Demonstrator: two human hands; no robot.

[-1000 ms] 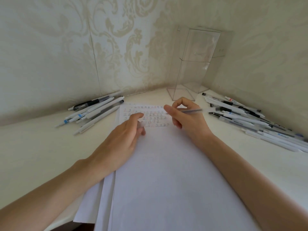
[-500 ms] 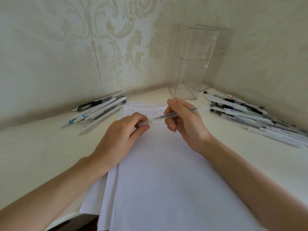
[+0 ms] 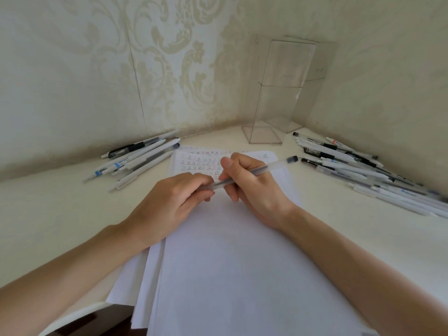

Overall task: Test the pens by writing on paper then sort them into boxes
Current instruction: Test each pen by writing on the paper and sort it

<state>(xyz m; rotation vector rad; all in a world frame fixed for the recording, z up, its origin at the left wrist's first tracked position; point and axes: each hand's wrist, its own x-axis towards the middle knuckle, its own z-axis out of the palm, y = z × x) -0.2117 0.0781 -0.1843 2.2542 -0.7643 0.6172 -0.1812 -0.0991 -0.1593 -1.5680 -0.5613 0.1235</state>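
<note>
A frosted clear pen (image 3: 271,167) with a dark end lies across both hands above the white paper (image 3: 242,263). My right hand (image 3: 252,183) grips its barrel, thumb up. My left hand (image 3: 174,202) pinches the pen's left end, where a clear cap sits; the tip is hidden by my fingers. The top of the sheet carries rows of small handwritten marks (image 3: 201,163) in several ink colours. Two tall clear boxes (image 3: 278,93) stand in the far corner.
A pile of mostly white pens (image 3: 135,161) lies left of the paper. A bigger pile of pens (image 3: 363,170) runs along the right wall. Patterned wallpaper walls close in the desk corner. More loose sheets stick out under the paper at the near left.
The right hand stopped writing and lifted the pen. The left hand brought a cap to its tip end. The pen now lies nearly level between both hands.
</note>
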